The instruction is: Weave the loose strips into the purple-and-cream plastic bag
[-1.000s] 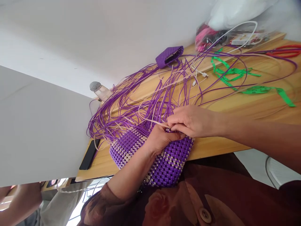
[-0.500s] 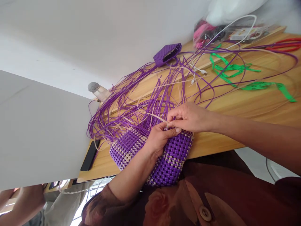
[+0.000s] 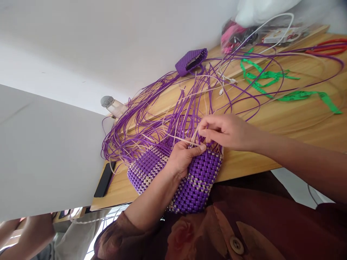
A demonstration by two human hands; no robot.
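Where the purple-and-cream woven bag (image 3: 204,173) is propped at the wooden table's near edge (image 3: 241,160), its rim is pinched by the left hand (image 3: 183,155), a cream strip (image 3: 195,134) by the right hand (image 3: 226,131); even tension is advised, loose purple strands (image 3: 187,108) held clear.

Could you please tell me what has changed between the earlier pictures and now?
The right hand has moved up in the picture, away from the left thumb, and its fingertips pinch a pale strand rising by the edge of the woven piece. The left hand stays on that piece. The green tape measure and purple pouch lie as they did.
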